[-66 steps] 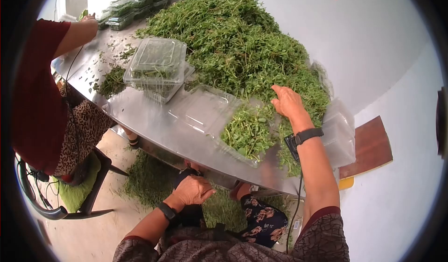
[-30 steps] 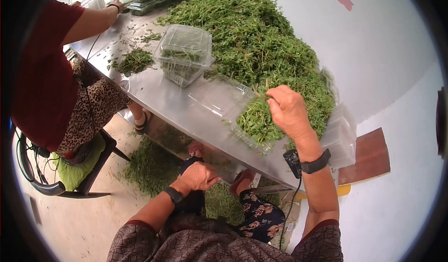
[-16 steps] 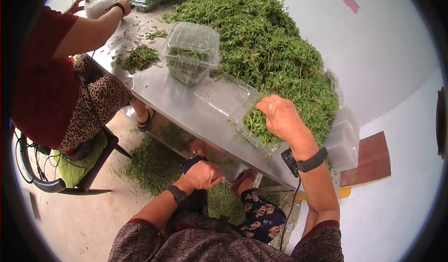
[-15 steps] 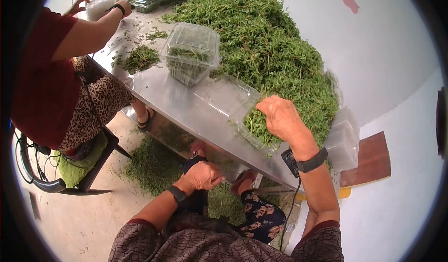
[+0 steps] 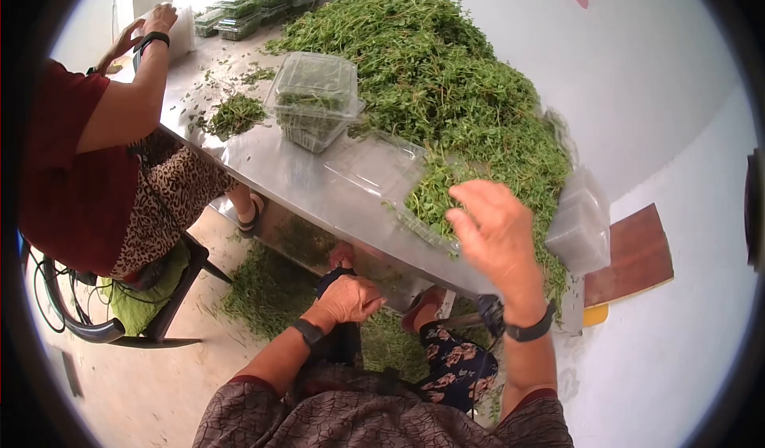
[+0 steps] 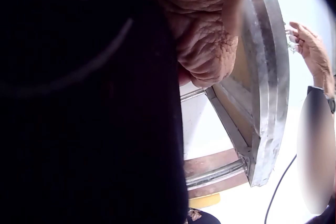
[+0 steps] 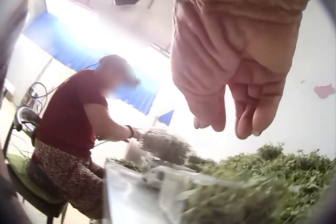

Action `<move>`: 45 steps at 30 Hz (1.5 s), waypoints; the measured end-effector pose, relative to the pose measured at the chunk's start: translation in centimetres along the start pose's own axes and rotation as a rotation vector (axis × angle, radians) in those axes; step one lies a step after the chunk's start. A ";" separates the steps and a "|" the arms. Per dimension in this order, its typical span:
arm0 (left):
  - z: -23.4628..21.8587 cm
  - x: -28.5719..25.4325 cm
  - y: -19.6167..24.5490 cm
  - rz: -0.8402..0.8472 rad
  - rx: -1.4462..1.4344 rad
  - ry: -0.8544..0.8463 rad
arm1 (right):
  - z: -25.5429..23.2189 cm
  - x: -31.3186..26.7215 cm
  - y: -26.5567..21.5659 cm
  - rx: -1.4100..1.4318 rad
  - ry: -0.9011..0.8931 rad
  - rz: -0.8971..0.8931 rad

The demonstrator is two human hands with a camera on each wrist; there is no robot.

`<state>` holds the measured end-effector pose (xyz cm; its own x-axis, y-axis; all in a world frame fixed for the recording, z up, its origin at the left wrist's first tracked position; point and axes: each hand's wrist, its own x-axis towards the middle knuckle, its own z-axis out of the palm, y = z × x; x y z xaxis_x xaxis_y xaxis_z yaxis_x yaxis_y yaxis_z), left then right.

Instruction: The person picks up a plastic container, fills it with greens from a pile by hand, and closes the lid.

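My right hand [image 5: 496, 229] hovers above the near side of an open clear plastic clamshell box [image 5: 374, 169], fingers slightly bent and thumb apart. In the right wrist view nothing shows between the fingers [image 7: 244, 113]. Leafy green sprigs [image 5: 430, 197] fill the box's base, which the hand partly covers; its lid lies flat to the left. A big heap of the same greens [image 5: 422, 73] rises just behind. My left hand [image 5: 351, 298] hangs loosely curled over my lap, below the table edge, and holds nothing.
A filled clamshell box [image 5: 313, 101] stands left on the metal table [image 5: 271, 177]. Nested clear containers [image 5: 580, 223] are at the right end. Packed boxes [image 5: 239, 9] are stacked at the back. Another person [image 5: 88, 137] works at the left. Greens [image 5: 271, 288] lie on the floor.
My right hand reached to the heap, came back with sprigs to the open box, then let go and lifted toward me. My left hand stays put. The other person's hands shifted at the containers.
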<state>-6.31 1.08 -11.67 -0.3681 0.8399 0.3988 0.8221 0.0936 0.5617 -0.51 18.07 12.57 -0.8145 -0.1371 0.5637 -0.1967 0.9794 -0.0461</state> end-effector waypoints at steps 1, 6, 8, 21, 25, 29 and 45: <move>0.0 0.0 0.1 0.005 0.005 -0.006 | 0.2 -0.5 -1.1 -0.028 -0.023 0.014; 0.4 -0.2 0.0 -0.014 0.048 -0.021 | 3.0 -2.3 -2.6 -0.105 -0.071 0.023; 0.3 -0.5 0.2 -0.008 0.064 -0.003 | 3.7 -2.8 -2.3 -0.147 -0.064 0.018; -4.4 -3.2 1.6 -0.411 -0.562 0.445 | 0.9 -7.9 2.2 -0.185 0.073 0.109; -6.4 -1.6 2.4 -0.287 -0.428 0.572 | 0.2 -8.6 1.5 -0.163 0.101 0.124; -7.3 -0.2 2.1 -0.155 -0.287 0.627 | -0.1 -10.1 -0.1 -0.126 0.125 0.166; -11.8 4.3 5.3 -0.093 -0.813 0.647 | 2.2 -10.4 -4.2 0.116 0.178 0.151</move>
<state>-8.71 -1.12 1.58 -0.7749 0.3784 0.5064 0.3263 -0.4467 0.8331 7.57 15.01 5.14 -0.7324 0.0475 0.6792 -0.1502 0.9617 -0.2291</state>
